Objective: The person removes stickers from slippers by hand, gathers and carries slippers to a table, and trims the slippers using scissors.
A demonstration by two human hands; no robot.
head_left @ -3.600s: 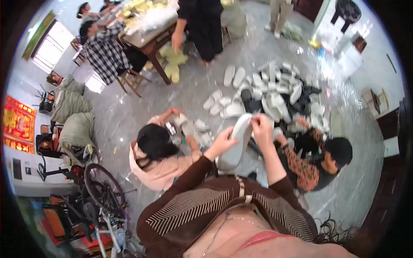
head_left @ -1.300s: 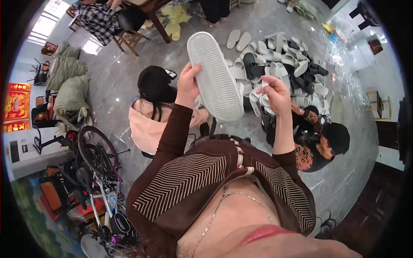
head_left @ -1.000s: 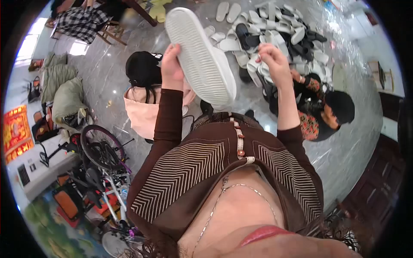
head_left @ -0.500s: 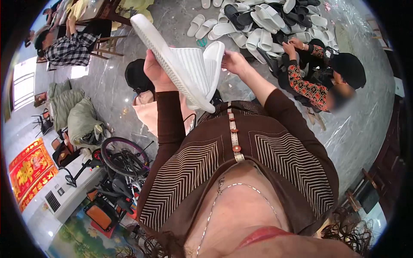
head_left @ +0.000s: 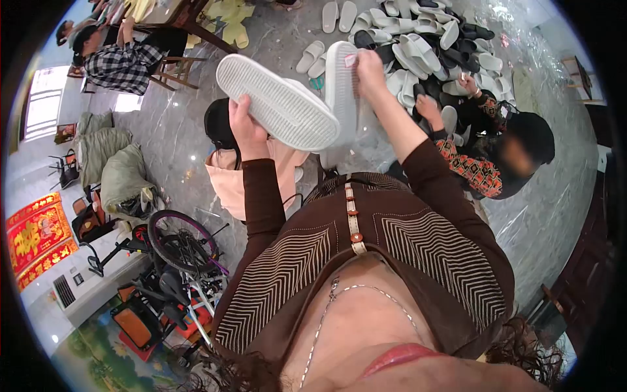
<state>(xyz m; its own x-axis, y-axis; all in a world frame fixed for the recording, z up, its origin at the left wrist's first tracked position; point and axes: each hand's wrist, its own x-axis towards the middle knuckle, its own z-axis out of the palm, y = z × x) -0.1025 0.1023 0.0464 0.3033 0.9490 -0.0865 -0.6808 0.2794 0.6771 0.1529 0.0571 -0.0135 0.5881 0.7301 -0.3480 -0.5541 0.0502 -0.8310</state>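
My left hand [head_left: 247, 128] is closed on a white slipper [head_left: 277, 101], whose ribbed sole faces me. Just to its right hangs a second white slipper [head_left: 340, 85], more upright and partly blurred. My right hand [head_left: 369, 69] grips this one near its upper end, beside a small pinkish-white patch [head_left: 351, 59] on the sole. The two slippers are very close together at their lower parts; whether they touch, I cannot tell. Beyond my hands, a heap of white and black slippers [head_left: 418, 55] covers the floor.
A person in pink [head_left: 225, 183] sits close on the left, and a person in a patterned sleeve [head_left: 480, 163] crouches on the right. A bicycle [head_left: 183, 238] and grey-green sacks [head_left: 124, 176] stand at the left. A person in a checked shirt [head_left: 121, 68] sits by a table [head_left: 196, 26].
The left slipper has turned from its side to show its sole. My right hand, earlier beside the second slipper, now holds it by its upper end, higher up and apart from the first.
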